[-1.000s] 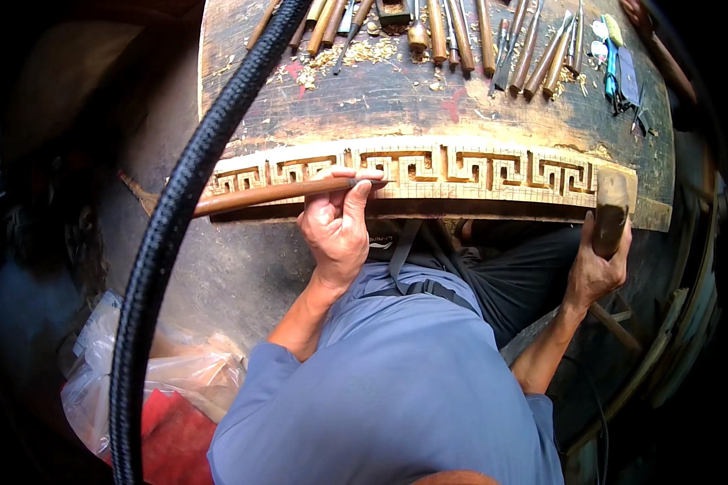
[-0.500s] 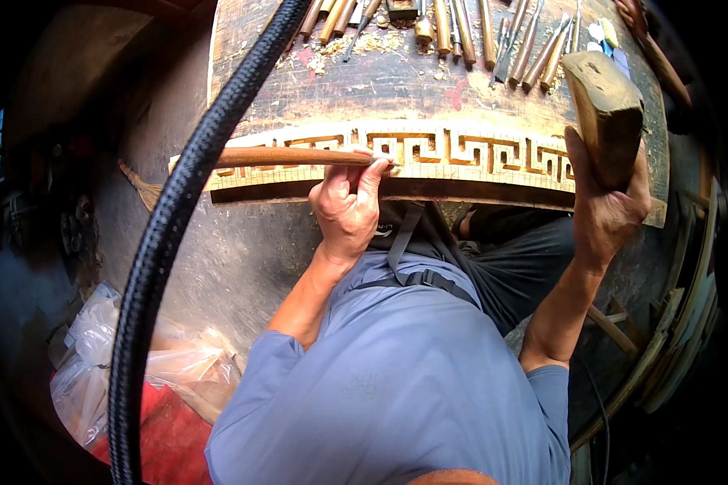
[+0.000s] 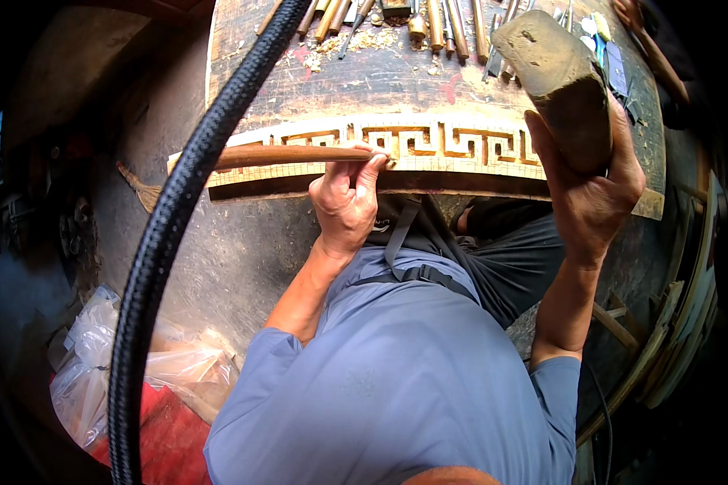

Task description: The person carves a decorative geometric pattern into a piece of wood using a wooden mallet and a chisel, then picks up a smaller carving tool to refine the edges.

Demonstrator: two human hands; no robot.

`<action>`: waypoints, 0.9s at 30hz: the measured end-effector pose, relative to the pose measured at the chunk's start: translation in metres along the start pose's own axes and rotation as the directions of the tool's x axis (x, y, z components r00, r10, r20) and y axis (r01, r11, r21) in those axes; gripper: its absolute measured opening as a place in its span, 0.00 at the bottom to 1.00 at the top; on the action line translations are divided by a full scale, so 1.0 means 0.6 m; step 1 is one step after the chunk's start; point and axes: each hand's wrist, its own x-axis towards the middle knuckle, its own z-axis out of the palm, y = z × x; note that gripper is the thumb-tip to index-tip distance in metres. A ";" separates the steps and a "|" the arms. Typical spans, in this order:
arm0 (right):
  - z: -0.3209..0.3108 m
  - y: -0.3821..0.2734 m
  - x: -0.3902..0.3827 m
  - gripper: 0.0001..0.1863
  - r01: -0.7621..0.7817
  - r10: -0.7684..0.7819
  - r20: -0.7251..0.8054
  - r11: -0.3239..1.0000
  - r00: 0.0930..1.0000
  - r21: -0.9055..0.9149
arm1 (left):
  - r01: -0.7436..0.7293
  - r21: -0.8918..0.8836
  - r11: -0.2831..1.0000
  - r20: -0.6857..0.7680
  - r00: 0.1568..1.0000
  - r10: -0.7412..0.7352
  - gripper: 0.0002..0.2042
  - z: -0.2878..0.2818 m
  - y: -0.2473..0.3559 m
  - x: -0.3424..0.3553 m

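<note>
A pale wooden board carved with an angular key pattern and a pencilled grid lies along the bench's near edge. My left hand grips a wooden-handled chisel close to its working end, with the handle lying nearly level toward the left and the tip at the carving. On the right, my right hand is closed around a worn, blocky wooden mallet, raised above the right part of the board and covering some of the pattern.
The worn bench carries several chisels, shavings and small tools. Another person's arm is at top right. A thick black hose crosses the left foreground. Plastic sheeting lies lower left; timber offcuts stand at right.
My right hand has lifted the mallet from the board's right end and swung it up and inward. My left hand and the chisel shifted slightly upward in view, along with the board.
</note>
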 end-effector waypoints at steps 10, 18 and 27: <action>-0.001 -0.017 0.005 0.37 0.042 -0.042 0.040 0.999 0.998 -0.019 | -0.047 0.001 0.999 -0.011 0.999 0.047 0.09 0.003 -0.013 0.001; 0.001 -0.031 0.023 0.38 0.130 -0.133 0.091 0.991 0.987 0.043 | -0.089 0.056 0.994 0.015 0.996 0.089 0.09 0.003 -0.011 0.002; 0.012 -0.103 0.110 0.35 0.416 -0.428 0.140 0.903 0.893 0.111 | -0.230 0.277 0.933 0.081 0.973 0.216 0.10 0.008 0.030 0.013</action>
